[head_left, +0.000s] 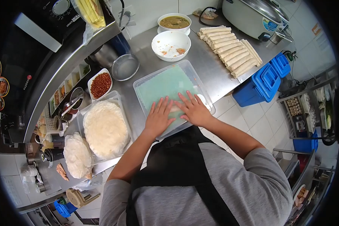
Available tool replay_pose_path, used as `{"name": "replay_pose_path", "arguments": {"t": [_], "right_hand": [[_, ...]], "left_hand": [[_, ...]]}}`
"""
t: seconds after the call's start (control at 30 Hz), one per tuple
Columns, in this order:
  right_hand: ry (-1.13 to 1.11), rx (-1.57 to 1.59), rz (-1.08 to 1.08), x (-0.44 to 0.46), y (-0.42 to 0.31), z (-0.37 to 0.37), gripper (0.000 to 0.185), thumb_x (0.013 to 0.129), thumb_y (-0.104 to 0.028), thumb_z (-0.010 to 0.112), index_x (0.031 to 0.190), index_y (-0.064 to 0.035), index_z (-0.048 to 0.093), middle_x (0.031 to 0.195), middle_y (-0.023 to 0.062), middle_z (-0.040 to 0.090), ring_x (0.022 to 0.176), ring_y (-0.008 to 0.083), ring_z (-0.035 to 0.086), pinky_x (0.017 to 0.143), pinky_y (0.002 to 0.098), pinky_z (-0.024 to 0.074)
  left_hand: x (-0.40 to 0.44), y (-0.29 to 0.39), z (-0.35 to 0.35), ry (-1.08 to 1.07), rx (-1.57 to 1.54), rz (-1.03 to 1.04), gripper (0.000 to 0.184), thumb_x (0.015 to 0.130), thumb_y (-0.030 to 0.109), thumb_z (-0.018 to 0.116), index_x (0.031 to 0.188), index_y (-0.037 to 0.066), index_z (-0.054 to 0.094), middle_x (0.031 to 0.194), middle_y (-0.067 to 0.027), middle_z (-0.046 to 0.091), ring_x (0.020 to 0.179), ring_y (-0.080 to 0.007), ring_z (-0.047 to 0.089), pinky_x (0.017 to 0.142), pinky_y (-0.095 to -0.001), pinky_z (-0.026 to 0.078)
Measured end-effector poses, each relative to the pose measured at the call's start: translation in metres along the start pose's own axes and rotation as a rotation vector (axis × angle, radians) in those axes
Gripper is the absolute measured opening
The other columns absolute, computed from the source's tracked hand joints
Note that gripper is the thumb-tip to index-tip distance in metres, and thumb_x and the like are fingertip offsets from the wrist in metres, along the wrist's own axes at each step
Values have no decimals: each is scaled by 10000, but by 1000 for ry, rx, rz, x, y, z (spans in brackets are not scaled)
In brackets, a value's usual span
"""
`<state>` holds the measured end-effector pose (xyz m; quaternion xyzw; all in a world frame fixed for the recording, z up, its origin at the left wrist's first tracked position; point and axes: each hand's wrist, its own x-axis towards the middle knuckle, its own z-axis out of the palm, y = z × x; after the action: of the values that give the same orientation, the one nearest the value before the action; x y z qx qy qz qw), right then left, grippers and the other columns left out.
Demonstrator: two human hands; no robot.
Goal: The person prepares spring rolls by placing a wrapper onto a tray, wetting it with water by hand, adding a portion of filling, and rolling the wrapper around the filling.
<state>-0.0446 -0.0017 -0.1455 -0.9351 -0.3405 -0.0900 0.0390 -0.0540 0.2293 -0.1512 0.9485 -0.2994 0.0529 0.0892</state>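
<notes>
My left hand and my right hand lie side by side, palms down with fingers stretched out, over a pale rolled wrapper. Most of that roll is hidden beneath my fingers. It rests on a light green sheet inside a clear plastic tray. A small white round dish sits by the tray's right side, near my right hand. To the left, a stack of thin round wrappers fills a clear container. Finished rolls lie in a row at the back right.
Behind the tray stand a white bowl with filling scraps and a bowl of soup. A dish of reddish peanuts or beans and a metal bowl are left. A large cooker stands back right; blue bins are below.
</notes>
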Motion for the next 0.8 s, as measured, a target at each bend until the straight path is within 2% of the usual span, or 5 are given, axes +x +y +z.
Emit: {"name": "replay_pose_path", "arguments": {"t": [0.2,0.4,0.6,0.73,0.8], "right_hand": [[-42,104,19,-14,-10,13,696,915,-425,612,1497,-115,389,1518,110,422,1393,320,403,1111,522,330],[119,-19,-10,9,0,7,625,927,-362,606,1459,-82,434,1470,120,470,1345,301,452,1108,490,334],[74,103,69,6,-8,30,586,906,-314,636,1394,-26,486,1427,132,512,1372,297,438,1131,468,328],[81,92,51,24,8,36,613,912,-342,619,1420,-35,469,1430,143,499,1369,295,433,1147,473,305],[65,-6,42,18,7,28,624,926,-384,608,1446,-76,454,1508,162,419,1426,289,362,1151,545,274]], "left_hand": [[-13,9,11,-8,-70,-11,755,892,401,663,1501,75,357,1535,-130,401,1406,-298,401,1160,-478,305],[6,-3,12,39,-54,-36,685,893,322,673,1472,78,399,1513,-118,429,1389,-287,421,1154,-473,313],[13,-14,28,57,-119,-30,614,898,281,664,1433,74,446,1471,-122,464,1365,-288,445,1138,-479,338],[30,-19,18,98,-41,-28,613,893,255,669,1434,76,444,1468,-138,463,1359,-293,452,1125,-490,356],[23,-12,18,95,-56,-23,725,861,316,708,1479,99,397,1483,-150,449,1375,-305,431,1154,-487,312]]}}
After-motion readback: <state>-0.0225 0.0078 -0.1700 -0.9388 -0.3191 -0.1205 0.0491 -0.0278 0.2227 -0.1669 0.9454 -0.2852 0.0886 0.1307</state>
